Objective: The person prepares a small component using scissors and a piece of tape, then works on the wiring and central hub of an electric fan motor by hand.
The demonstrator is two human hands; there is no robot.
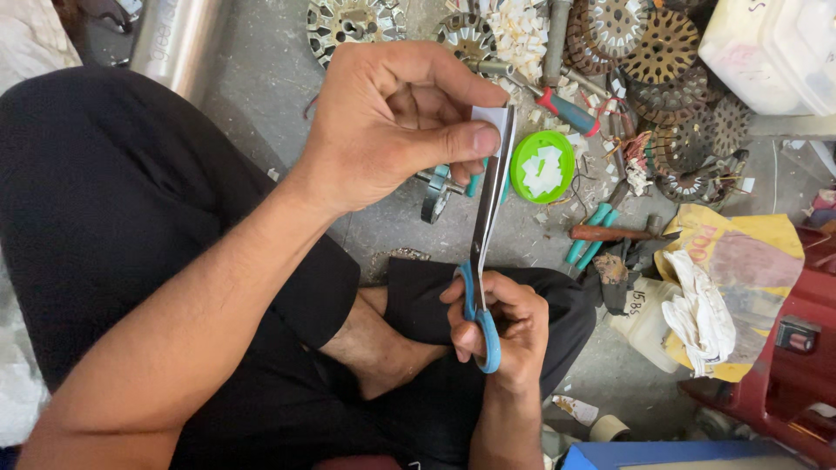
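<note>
Your right hand (501, 335), low and just right of centre in the frame, is gripping the blue handles of the scissors (484, 235), fingers closed through the loops. The blades are running up to the white paper strip (493, 117) that your left hand (392, 117) is pinching at upper centre. Just beyond, on the floor, a green lid (542, 165) is holding white paper pieces.

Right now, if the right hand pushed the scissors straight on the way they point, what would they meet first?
The right hand aims the scissors at the white strip pinched in the left hand; that strip comes first, at the blades already.
</note>
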